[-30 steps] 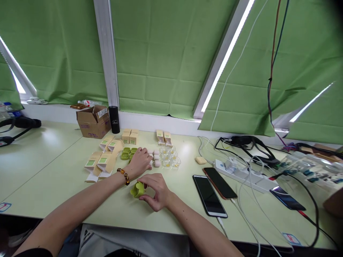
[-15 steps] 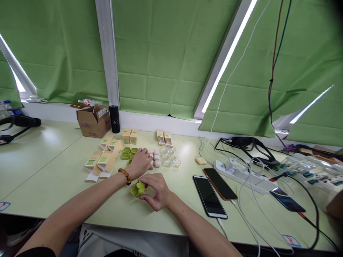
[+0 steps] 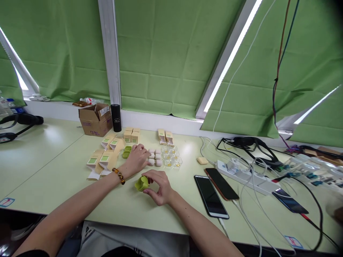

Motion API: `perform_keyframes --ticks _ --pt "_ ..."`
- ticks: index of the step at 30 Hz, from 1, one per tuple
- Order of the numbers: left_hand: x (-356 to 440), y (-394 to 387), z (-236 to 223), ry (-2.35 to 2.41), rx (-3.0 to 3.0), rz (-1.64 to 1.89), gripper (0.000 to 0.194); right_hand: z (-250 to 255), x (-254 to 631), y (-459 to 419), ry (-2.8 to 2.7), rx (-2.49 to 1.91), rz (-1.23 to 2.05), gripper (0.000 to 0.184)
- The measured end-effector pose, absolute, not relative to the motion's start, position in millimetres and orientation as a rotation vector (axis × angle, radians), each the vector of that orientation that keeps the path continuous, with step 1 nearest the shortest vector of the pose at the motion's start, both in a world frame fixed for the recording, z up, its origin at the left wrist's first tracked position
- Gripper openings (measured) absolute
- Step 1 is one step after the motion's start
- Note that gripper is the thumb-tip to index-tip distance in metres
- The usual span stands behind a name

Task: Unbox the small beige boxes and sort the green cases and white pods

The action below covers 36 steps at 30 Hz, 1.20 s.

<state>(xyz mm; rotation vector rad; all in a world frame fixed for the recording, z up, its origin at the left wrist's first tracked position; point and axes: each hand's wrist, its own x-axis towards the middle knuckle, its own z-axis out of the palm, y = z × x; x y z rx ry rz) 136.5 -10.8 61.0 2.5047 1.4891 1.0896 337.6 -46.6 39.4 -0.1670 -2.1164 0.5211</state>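
Note:
My right hand (image 3: 158, 187) grips a small yellow-green, scallop-rimmed cup (image 3: 141, 183) between thumb and fingers, tilted just above the table. My left hand (image 3: 137, 158), with a beaded bracelet on its wrist, is over a group of similar green cups (image 3: 127, 152), which it partly covers. Its fingers are curled with the tips turned down; whatever is in them is hidden. Beside those fingertips several small pinkish-white rounded pieces (image 3: 158, 162) stand in rows. Right of them are several clear plastic holders (image 3: 171, 157) with yellow spots inside.
Small opened kraft boxes (image 3: 107, 159) lie at the left, with closed ones (image 3: 132, 135) behind. A cardboard carton (image 3: 95, 121) and black tumbler (image 3: 116, 117) stand at the back. Phones (image 3: 211, 196), a power strip (image 3: 245, 177) and loose cables occupy the right side.
My left hand has moved left, off the pinkish-white pieces and further over the green cups. My right hand still holds its cup, now turned slightly and a little further right.

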Motion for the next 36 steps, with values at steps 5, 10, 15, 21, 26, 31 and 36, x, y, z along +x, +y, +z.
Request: perform_keyframes --ticks 5,10,15,21,26,31,36 --pt "121 -35 78 1.356 2.135 1.44 0.01 39 338 -46 -2.069 -0.215 0.606 0.04" --pt "120 -56 74 1.299 1.939 1.63 0.012 41 339 -44 -1.941 -0.29 0.745 0.041" --pt "127 -71 62 1.219 1.976 1.674 0.021 35 339 -39 -1.811 -0.371 0.89 0.043" --pt "132 -85 58 1.116 2.139 1.542 0.044 30 337 -37 -1.699 -0.432 0.947 0.041" --pt "137 -83 50 1.106 2.292 1.553 0.053 33 334 -39 -1.661 -0.48 0.853 0.039" --pt "139 -79 44 1.139 2.511 1.709 0.054 32 329 -38 -1.625 -0.502 0.829 0.039" --pt "135 -78 44 1.271 2.712 1.806 0.035 29 327 -37 -1.618 -0.518 0.829 0.039"
